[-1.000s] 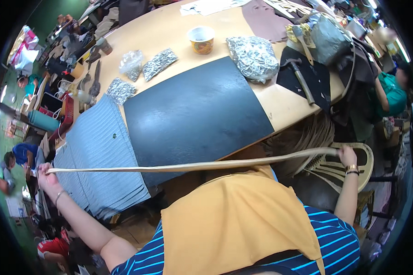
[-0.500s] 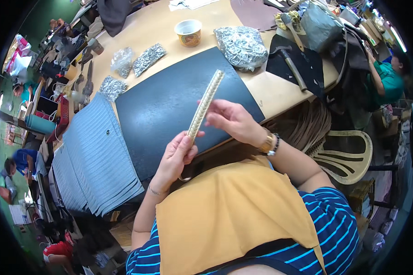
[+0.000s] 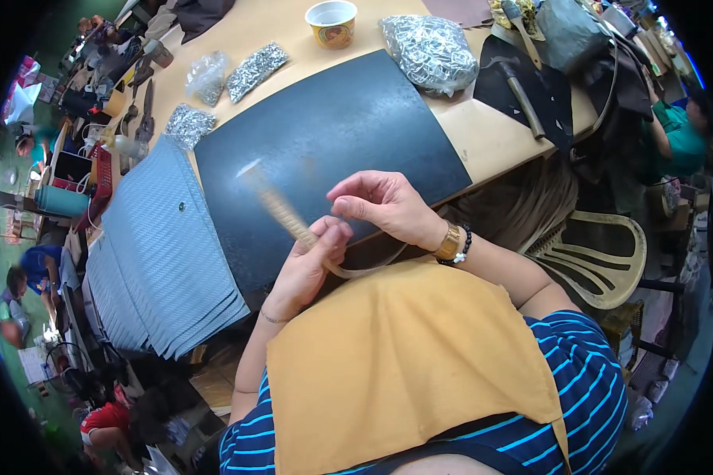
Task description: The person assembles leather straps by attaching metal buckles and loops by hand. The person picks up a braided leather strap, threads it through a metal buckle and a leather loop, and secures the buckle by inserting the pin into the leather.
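The step in hand seemed to be turning the tan strip (image 3: 293, 223) about for handling. The left hand (image 3: 299, 273) had its fingers closed round it, the blurred free end slanting up and left of them over the dark board (image 3: 341, 111), the tail looping below and right. The right hand (image 3: 404, 214) was just right of those fingers, its own curled with thumb and forefinger parted, nothing visible between them. A second grip would call for lowering these onto the strip. Half a second earlier the strip leaned up and right, close against the right fingers; it had since swung left, clear of them.
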Demonstrator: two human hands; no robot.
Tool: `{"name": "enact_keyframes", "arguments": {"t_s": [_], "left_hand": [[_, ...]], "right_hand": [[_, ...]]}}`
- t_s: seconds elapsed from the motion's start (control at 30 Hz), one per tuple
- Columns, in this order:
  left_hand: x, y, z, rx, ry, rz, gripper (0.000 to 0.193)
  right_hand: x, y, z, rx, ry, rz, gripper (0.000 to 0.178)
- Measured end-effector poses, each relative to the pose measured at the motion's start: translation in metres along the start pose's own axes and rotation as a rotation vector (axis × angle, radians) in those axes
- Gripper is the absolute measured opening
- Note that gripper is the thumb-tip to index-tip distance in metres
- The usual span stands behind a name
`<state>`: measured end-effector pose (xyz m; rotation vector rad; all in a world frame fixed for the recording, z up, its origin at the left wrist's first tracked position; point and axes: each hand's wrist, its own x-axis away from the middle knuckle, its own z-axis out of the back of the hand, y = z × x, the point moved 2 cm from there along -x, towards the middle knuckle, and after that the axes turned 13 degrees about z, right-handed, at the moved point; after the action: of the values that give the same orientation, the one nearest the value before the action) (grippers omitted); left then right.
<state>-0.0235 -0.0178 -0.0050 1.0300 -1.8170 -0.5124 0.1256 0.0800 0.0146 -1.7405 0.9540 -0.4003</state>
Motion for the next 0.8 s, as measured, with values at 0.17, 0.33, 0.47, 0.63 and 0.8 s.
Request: {"name": "enact_keyframes", "arguments": {"t_s": [0.17,0.33,0.47,0.63,0.8], "left_hand": [[0.001,0.008,0.009,-0.247,0.01,-0.025,0.02],[0.01,0.031,-0.003,-0.977,0.333,-0.248,0.019],[0.021,0.031,0.004,-0.336,0.031,-0.01,0.027],[0.02,0.016,-0.001,-0.209,-0.1,0.015,0.034],[0.012,0.015,-0.007,-0.057,-0.05,0.006,0.036]], "right_hand": [[0.0,-0.003,-0.004,0.092,0.017,-0.002,0.017],[-0.001,-0.002,-0.01,0.17,-0.018,0.058,0.023],[-0.005,-0.006,-0.011,0.016,0.019,-0.042,0.027],[-0.003,0.004,-0.003,-0.02,0.11,-0.06,0.023],[-0.004,0.004,-0.002,0.049,0.091,0.0,0.021]]}}
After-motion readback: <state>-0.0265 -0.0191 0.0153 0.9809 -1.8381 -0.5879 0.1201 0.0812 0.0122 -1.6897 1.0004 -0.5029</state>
